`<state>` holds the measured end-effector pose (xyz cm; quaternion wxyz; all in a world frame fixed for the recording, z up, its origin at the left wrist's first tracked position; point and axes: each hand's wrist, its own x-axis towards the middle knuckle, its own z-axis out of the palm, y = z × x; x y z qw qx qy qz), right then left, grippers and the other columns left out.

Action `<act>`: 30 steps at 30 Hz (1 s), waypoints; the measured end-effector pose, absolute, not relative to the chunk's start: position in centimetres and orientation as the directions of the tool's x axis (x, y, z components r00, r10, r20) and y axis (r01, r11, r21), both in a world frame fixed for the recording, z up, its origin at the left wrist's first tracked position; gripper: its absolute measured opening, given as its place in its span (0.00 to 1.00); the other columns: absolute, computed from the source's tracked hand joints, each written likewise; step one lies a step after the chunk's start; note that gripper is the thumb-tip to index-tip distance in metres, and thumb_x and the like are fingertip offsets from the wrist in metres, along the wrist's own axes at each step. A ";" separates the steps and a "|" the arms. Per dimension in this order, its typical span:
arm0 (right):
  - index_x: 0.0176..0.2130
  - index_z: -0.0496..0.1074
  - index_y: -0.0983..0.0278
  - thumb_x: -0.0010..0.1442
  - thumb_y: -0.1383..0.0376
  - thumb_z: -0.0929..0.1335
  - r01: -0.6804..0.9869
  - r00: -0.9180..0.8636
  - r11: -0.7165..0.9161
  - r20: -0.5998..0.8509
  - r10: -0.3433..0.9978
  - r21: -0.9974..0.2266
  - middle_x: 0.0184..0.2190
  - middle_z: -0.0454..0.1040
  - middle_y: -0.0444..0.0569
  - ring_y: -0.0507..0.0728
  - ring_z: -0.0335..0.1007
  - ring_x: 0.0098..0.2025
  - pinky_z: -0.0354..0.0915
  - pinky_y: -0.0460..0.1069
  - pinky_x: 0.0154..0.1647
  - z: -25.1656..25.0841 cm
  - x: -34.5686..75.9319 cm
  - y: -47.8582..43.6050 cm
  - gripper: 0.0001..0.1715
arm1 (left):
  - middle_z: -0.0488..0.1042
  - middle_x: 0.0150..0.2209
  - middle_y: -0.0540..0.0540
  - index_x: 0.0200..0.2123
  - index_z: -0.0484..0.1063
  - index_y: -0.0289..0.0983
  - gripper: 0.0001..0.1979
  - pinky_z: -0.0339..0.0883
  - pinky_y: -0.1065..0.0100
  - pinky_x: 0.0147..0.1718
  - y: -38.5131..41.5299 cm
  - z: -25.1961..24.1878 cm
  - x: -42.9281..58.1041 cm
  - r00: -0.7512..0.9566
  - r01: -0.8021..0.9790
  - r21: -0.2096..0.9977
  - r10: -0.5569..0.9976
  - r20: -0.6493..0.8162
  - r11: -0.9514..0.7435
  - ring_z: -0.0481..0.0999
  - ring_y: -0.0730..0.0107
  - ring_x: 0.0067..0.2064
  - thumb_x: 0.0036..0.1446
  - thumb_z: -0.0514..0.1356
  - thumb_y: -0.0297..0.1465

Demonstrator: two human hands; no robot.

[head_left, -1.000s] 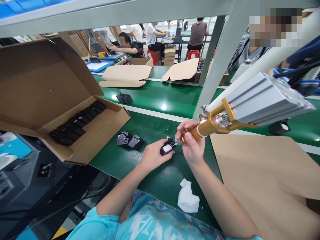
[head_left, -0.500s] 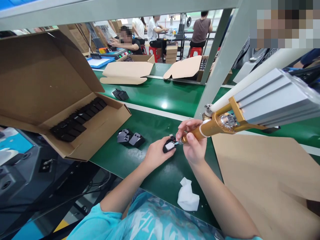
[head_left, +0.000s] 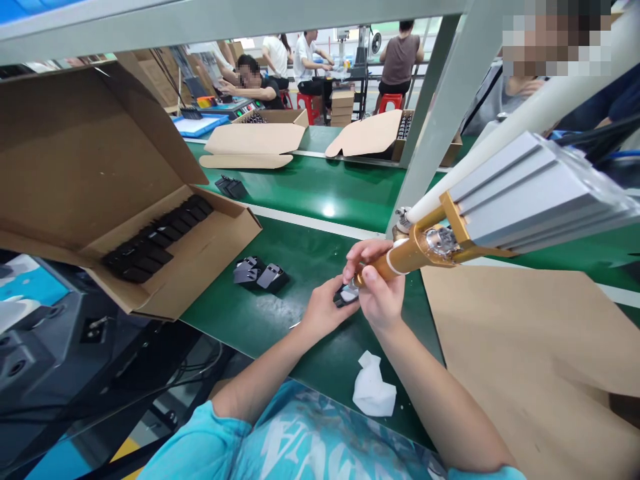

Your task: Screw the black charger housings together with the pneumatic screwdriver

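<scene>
My left hand (head_left: 327, 307) is closed around a small black plastic housing (head_left: 345, 295) with a pale grey face, low over the green bench. In my right hand (head_left: 377, 287) is the gold-coloured barrel (head_left: 390, 265) of a hanging tool, which looks like a glue dispenser; fingers wrap it near the front end. Its tip meets or nearly meets the housing, and my fingers partly hide the contact. The tool's grey ribbed body (head_left: 530, 193) extends up to the right. Two black plug adapters (head_left: 261, 275) lie on the bench left of my hands.
An open cardboard box (head_left: 215, 257) with rows of black adapters stands at left. Several black pieces (head_left: 231, 187) sit on the green belt (head_left: 300, 190) beyond. Crumpled white tissue (head_left: 374, 387) lies near my right forearm, cardboard (head_left: 520, 333) at right. A metal post (head_left: 425, 140) rises ahead; people work behind.
The tool and my right hand have moved slightly left and down, closer to the housing. My left hand has shifted a little right. The black pieces on the far belt have slid left.
</scene>
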<state>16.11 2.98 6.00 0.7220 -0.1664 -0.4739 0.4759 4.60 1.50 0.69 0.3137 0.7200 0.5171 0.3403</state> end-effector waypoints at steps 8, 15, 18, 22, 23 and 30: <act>0.42 0.68 0.57 0.60 0.59 0.68 -0.536 0.089 0.503 0.548 0.832 -0.677 0.38 0.69 0.45 0.49 0.67 0.27 0.65 0.48 0.26 6.0 16.2 3.2 0.09 | 0.80 0.38 0.49 0.45 0.75 0.38 0.15 0.70 0.70 0.36 1.7 0.4 4.4 0.248 0.529 0.803 0.955 0.161 -0.272 0.78 0.66 0.36 0.53 0.65 0.35; 0.45 0.69 0.57 0.58 0.56 0.70 -0.525 0.101 0.510 0.545 0.832 -0.681 0.38 0.70 0.45 0.50 0.66 0.28 0.65 0.48 0.27 6.0 16.6 3.6 0.16 | 0.81 0.41 0.48 0.54 0.71 0.40 0.23 0.70 0.66 0.37 2.6 0.5 2.7 0.317 0.672 0.688 0.946 0.066 -0.273 0.80 0.62 0.37 0.55 0.64 0.37; 0.45 0.69 0.57 0.57 0.56 0.70 -0.510 0.135 0.530 0.546 0.827 -0.677 0.37 0.70 0.45 0.50 0.66 0.28 0.65 0.48 0.27 5.9 16.8 3.9 0.16 | 0.80 0.45 0.44 0.55 0.70 0.38 0.24 0.70 0.60 0.43 3.5 0.4 1.3 0.338 0.751 0.592 0.941 0.034 -0.291 0.79 0.55 0.44 0.56 0.64 0.38; 0.44 0.70 0.57 0.57 0.56 0.70 -0.492 0.174 0.552 0.545 0.820 -0.673 0.37 0.70 0.44 0.49 0.66 0.27 0.64 0.47 0.25 5.9 17.2 4.3 0.16 | 0.75 0.54 0.41 0.57 0.69 0.37 0.27 0.66 0.56 0.53 4.8 0.3 -0.4 0.381 0.723 0.620 0.925 0.010 -0.304 0.75 0.52 0.54 0.55 0.64 0.39; 0.44 0.70 0.57 0.57 0.56 0.70 -0.491 0.178 0.554 0.545 0.819 -0.673 0.37 0.70 0.44 0.49 0.66 0.27 0.64 0.47 0.25 5.9 17.3 4.3 0.16 | 0.74 0.55 0.41 0.58 0.68 0.38 0.28 0.65 0.55 0.55 5.0 0.2 -0.6 0.396 0.687 0.666 0.918 -0.009 -0.290 0.74 0.52 0.55 0.55 0.65 0.40; 0.43 0.70 0.58 0.57 0.58 0.70 -0.495 0.175 0.552 0.546 0.819 -0.670 0.37 0.70 0.44 0.49 0.67 0.27 0.64 0.47 0.25 6.0 17.4 4.3 0.13 | 0.77 0.53 0.40 0.55 0.69 0.37 0.21 0.65 0.56 0.57 6.8 -1.8 0.1 0.425 0.239 0.964 0.905 0.004 -0.116 0.76 0.59 0.54 0.61 0.58 0.37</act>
